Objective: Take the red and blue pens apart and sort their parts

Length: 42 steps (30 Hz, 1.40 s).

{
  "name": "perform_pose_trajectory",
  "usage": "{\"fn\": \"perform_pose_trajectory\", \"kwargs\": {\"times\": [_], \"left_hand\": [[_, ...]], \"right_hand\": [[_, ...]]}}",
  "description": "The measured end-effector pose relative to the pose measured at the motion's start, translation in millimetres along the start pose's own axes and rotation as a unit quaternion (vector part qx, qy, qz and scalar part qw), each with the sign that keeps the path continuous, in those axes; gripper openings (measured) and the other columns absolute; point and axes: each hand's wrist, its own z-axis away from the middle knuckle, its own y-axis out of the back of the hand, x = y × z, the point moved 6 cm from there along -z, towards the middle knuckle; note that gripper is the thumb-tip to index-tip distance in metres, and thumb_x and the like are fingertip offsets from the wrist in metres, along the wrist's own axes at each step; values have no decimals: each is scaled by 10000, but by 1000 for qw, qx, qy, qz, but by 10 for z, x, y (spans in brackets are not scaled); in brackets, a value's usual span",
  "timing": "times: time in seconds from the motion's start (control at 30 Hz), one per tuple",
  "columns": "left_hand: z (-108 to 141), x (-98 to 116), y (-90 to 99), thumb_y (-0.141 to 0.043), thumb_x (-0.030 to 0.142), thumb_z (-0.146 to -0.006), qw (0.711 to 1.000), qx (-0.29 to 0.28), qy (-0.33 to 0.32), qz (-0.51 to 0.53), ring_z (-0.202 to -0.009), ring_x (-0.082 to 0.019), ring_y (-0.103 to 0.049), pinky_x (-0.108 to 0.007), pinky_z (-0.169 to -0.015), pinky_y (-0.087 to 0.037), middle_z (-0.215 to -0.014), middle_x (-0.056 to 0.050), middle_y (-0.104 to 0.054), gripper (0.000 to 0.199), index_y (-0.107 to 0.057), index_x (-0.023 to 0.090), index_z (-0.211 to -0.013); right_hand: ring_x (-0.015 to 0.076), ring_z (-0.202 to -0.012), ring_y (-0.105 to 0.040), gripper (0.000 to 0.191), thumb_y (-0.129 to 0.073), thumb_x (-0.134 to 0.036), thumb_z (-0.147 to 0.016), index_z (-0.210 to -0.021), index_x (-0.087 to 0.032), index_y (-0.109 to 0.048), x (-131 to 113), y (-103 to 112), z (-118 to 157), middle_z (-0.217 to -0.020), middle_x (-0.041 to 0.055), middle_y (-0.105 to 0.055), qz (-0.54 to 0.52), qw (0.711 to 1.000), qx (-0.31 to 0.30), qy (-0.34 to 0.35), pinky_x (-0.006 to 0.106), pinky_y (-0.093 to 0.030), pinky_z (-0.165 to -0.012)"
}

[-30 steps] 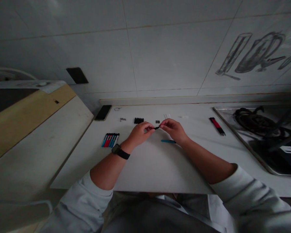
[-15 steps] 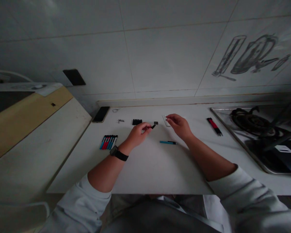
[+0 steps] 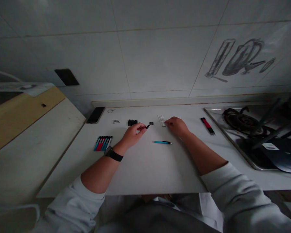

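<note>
My left hand (image 3: pixel 135 132) pinches a small black pen part (image 3: pixel 147 126) between thumb and fingertips, with its end pointing to the right. My right hand (image 3: pixel 176 126) rests low on the counter, fingers closed together beside the thin white pen refills (image 3: pixel 161 120). Whether a refill is between those fingertips is hidden. Small dark pieces (image 3: pixel 151 123) lie between my hands. Behind my left hand stands a row of black pen parts (image 3: pixel 132 122). A blue pen barrel with a black clip (image 3: pixel 163 142) lies on the counter nearer to me.
Several blue, red and white pen barrels (image 3: pixel 103 143) lie at left. Small springs (image 3: pixel 116 121), a ring (image 3: pixel 111 111) and a phone (image 3: pixel 95 115) are behind them. Red and black pens (image 3: pixel 208 126) lie at right, beside the gas stove (image 3: pixel 242 124).
My right hand has come down onto the counter at the right side of the refills, which now lie fanned out. My left hand keeps the black part. The view has shifted slightly.
</note>
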Motion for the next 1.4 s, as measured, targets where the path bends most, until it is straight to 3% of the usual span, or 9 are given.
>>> {"fn": "perform_pose_trajectory", "kwargs": {"times": [0.23,0.4,0.63,0.9,1.0,1.13,1.27,1.4], "left_hand": [[9,41,7,-645,334,-952,1000,0,-14,-10,-931,-196,-711,-363,-887,-569,-1000,-53,-762,162,-701,202,-1027],[15,31,9,-639,349,-967,999,-4,-30,-22,-906,-186,-705,-338,-840,-556,-988,-52,-760,177,-706,197,-1028],[24,31,47,-645,325,-972,998,-4,-50,-41,-914,-185,-702,-341,-843,-552,-990,-44,-755,150,-706,201,-1031],[35,63,61,-638,270,-981,992,-8,-84,-89,-886,-173,-678,-329,-832,-534,-968,-38,-732,98,-692,200,-1023],[38,72,73,-632,253,-983,989,-9,-94,-113,-890,-173,-671,-328,-836,-526,-969,-36,-722,85,-687,200,-1020],[44,96,79,-628,247,-988,985,-17,-101,-139,-891,-175,-667,-333,-845,-525,-981,-36,-716,81,-687,206,-1025],[44,108,89,-664,222,-961,983,-14,-99,-151,-899,-180,-663,-335,-845,-521,-994,-35,-715,50,-680,207,-1006],[41,105,102,-704,212,-936,983,-6,-102,-155,-899,-188,-659,-332,-830,-519,-966,-33,-710,65,-677,204,-994]], "right_hand": [[200,-1090,-693,306,-598,-181,-957,-1178,-228,-804,-68,72,34,-1176,75,-766,33,999,-11,29,261,-478,-989],[206,-1043,-695,266,-605,-180,-947,-1097,-222,-821,-83,98,44,-1126,77,-766,51,998,-24,23,272,-489,-950],[239,-984,-685,228,-640,-121,-903,-980,-225,-829,-147,167,110,-1079,112,-738,99,991,-58,66,327,-499,-927],[234,-976,-667,172,-636,-222,-951,-1031,-223,-788,-455,141,248,-1048,97,-726,82,982,-89,148,319,-480,-889],[245,-1018,-668,180,-658,-216,-938,-1069,-230,-781,-401,147,228,-1100,94,-731,80,984,-81,135,330,-475,-912],[262,-1011,-671,147,-640,-207,-946,-981,-217,-782,-327,134,215,-1070,109,-735,108,983,-92,119,338,-471,-880],[258,-962,-674,170,-587,-177,-959,-986,-197,-753,-485,131,257,-1044,121,-740,113,980,-86,141,338,-460,-838],[230,-911,-666,193,-531,-176,-988,-1021,-194,-720,-749,199,310,-995,98,-746,29,985,-39,165,316,-464,-824]]}}
